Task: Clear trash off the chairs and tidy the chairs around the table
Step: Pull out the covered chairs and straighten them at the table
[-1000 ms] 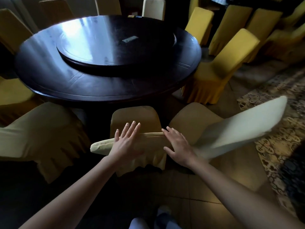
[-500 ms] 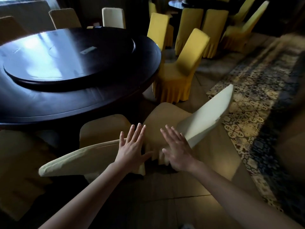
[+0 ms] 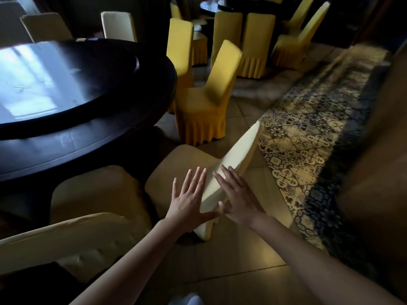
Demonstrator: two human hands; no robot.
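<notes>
While your left hand (image 3: pixel 189 201) and right hand (image 3: pixel 237 199) lie flat either side of the cream chair (image 3: pixel 233 159) backrest | fingers straight and spread, clasping nothing | chair just beside the dark table (image 3: pixel 88 137) rim

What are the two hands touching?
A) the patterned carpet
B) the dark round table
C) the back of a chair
C: the left hand and the right hand both lie with straight fingers against the pale chair back.
</notes>
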